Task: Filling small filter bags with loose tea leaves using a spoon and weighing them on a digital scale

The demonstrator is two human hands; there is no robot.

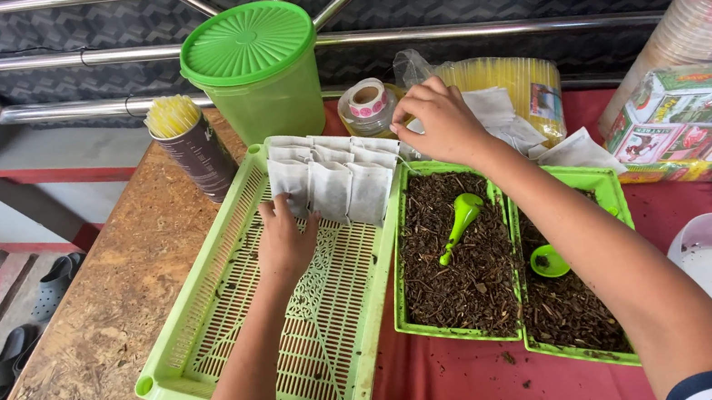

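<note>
Sachet row point(331, 180) crosswise, tops up

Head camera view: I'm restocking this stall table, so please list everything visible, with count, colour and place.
Slotted tray: one, green, left.
Filter bags: a row, white, tray's far end.
Trays of loose dried leaves: two, green, centre.
Scoops: two, green, in the leaves.
Lidded tub: one, green, back.
Cup of straws: one, dark, back left.
Sticker roll: one, back centre.
Cup stack: clear, right.
Left hand: on the bags.
Right hand: near the roll.
</note>
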